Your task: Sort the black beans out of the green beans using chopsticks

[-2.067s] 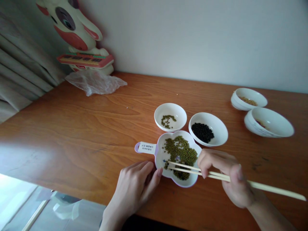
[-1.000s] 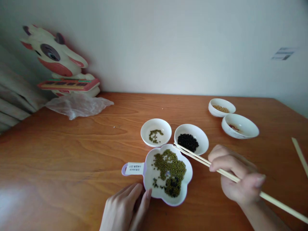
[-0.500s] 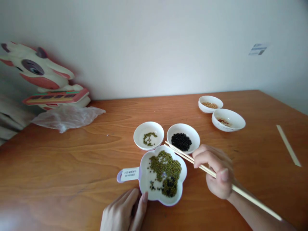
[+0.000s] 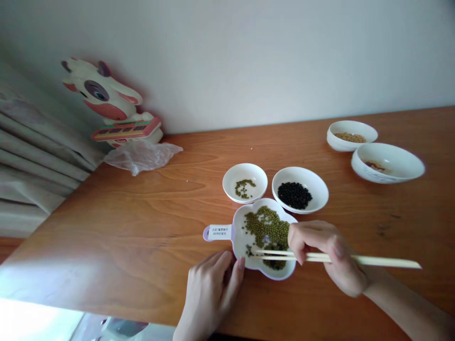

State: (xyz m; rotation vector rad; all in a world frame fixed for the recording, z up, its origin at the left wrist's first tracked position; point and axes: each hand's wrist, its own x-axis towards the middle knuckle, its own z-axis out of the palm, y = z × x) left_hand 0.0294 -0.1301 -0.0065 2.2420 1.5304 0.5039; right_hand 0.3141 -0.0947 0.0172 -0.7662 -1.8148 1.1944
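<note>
Pale wall (image 4: 231, 66) fills the upper frame; wooden counter (image 4: 124, 246) spans the middle and lower frame. Grey curtain (image 4: 35, 161) hangs at the left edge. Cow-shaped toy (image 4: 110, 102) with a keyboard stands upper left, by the wall. Right hand (image 4: 327, 251), lower right of centre: fingers closed around the chopsticks, partly over the dish's right side. Left hand (image 4: 211, 286), bottom centre: fingers curled, thumb apart from them with its tip at the dish's near rim; cannot tell whether it grips. Flower-shaped dish (image 4: 239, 241), white with a lilac edge, sits just below centre, handle toward the left. Crumpled clear plastic bag (image 4: 144, 156) lies at the toy's base. Four white bowls: patterned bowl (image 4: 401, 163) at right; black-bean bowl (image 4: 316, 189) just beyond the dish, right of centre; far bowl (image 4: 362, 129) at upper right, near the patterned one; green-bean bowl (image 4: 259, 177) near frame centre. Chopsticks (image 4: 384, 261) run roughly level, tips slightly parted in the dish's lower left part; cannot tell if they pinch a bean. White printed label (image 4: 219, 231) on the dish handle. Contents: black beans (image 4: 295, 195) in their bowl; green beans (image 4: 266, 225) spread over the dish, darker ones among them near its lower edge; a few green in the green-bean bowl; yellowish grains (image 4: 350, 137) in the far bowl; reddish pieces (image 4: 375, 166) in the patterned bowl.
</note>
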